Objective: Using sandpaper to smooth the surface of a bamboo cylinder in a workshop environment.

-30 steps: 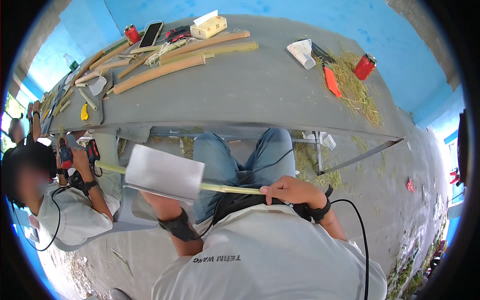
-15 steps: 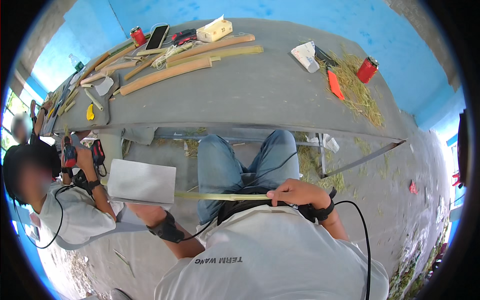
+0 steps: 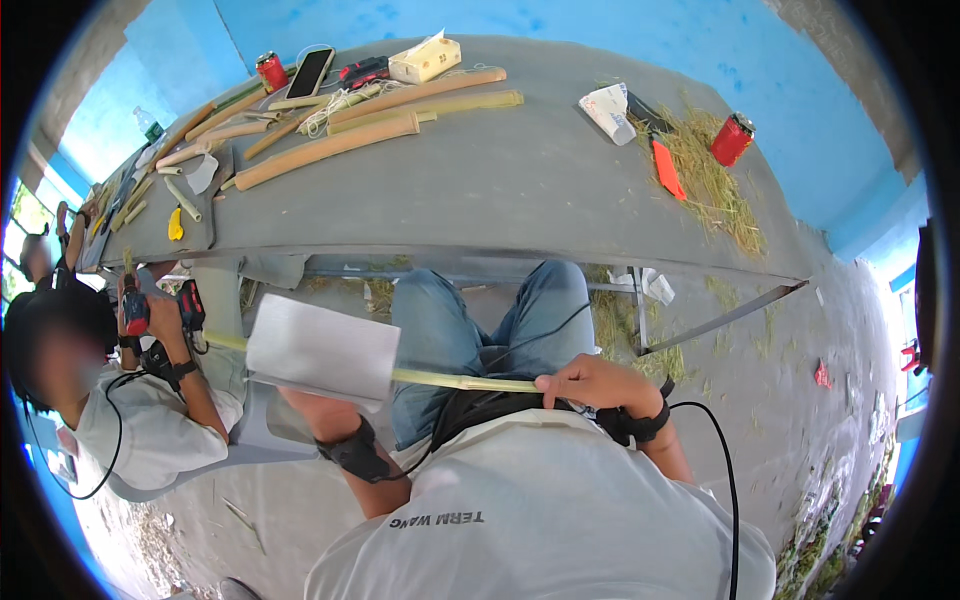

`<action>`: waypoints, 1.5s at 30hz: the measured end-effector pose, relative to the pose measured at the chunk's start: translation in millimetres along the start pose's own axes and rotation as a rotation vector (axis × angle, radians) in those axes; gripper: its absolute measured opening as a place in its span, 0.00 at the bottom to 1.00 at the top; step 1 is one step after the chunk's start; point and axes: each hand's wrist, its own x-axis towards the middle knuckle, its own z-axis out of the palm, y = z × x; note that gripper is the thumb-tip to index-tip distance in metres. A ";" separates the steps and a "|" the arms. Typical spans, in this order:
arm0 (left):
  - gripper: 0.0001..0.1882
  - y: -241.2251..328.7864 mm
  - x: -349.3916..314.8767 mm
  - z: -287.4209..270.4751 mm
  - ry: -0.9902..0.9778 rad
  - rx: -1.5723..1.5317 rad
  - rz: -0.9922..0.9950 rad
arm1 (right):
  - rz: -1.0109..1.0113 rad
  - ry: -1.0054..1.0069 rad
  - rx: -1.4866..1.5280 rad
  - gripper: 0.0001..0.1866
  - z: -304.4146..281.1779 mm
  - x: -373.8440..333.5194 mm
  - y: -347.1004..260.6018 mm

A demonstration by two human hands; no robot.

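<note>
A slim pale-green bamboo stick (image 3: 465, 381) lies across my lap, nearly level. My right hand (image 3: 585, 384) grips its right end, fingers curled over it. Around the stick's left part sits a light-grey rectangular sheet (image 3: 322, 345), seemingly folded along its lower edge. My left hand (image 3: 322, 410) holds the sheet from below; its fingers are hidden behind it. Past the sheet's left side, a short length of the stick shows again, running toward the co-worker.
A grey table (image 3: 480, 200) stands ahead, bearing bamboo pieces (image 3: 330, 150), a phone (image 3: 310, 74), a tissue pack (image 3: 425, 60), an orange-handled tool (image 3: 667, 168), straw-like shavings (image 3: 725, 195) and a red can (image 3: 733, 140). At left sits a co-worker (image 3: 150, 420) with a power drill (image 3: 135, 308).
My left hand and the grey sheet have slid right along the stick, baring more of it on the left. My right hand keeps its grip in about the same place.
</note>
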 end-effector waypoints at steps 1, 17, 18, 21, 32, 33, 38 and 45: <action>0.29 5.0 1.0 -6.5 0.014 0.237 0.158 | 0.001 -0.001 0.004 0.31 -2.7 -0.3 5.0; 0.29 -8.0 0.6 -10.0 -0.229 -0.018 -0.050 | -0.150 0.071 -0.021 0.30 -8.1 -1.2 5.9; 0.29 6.0 8.6 -26.7 -0.224 -0.016 -0.054 | -0.145 0.066 -0.020 0.30 -13.0 -7.0 12.0; 0.28 29.0 15.3 -51.6 -0.022 0.721 0.313 | 0.004 0.075 -0.041 0.28 -14.8 -14.2 21.3; 0.27 -5.4 -5.5 -2.4 -0.154 -0.015 -0.070 | -0.198 0.055 -0.006 0.27 -3.2 3.9 16.7; 0.27 3.8 -2.9 -19.6 -0.052 0.379 0.064 | -0.254 0.096 -0.020 0.26 -9.9 0.5 27.8; 0.29 33.0 6.2 -54.5 -0.072 0.807 0.245 | -0.007 0.029 -0.078 0.23 -23.3 -27.3 21.7; 0.28 -30.8 -23.4 60.9 0.095 -0.352 -0.300 | -0.155 -0.006 -0.012 0.26 11.4 10.1 -12.1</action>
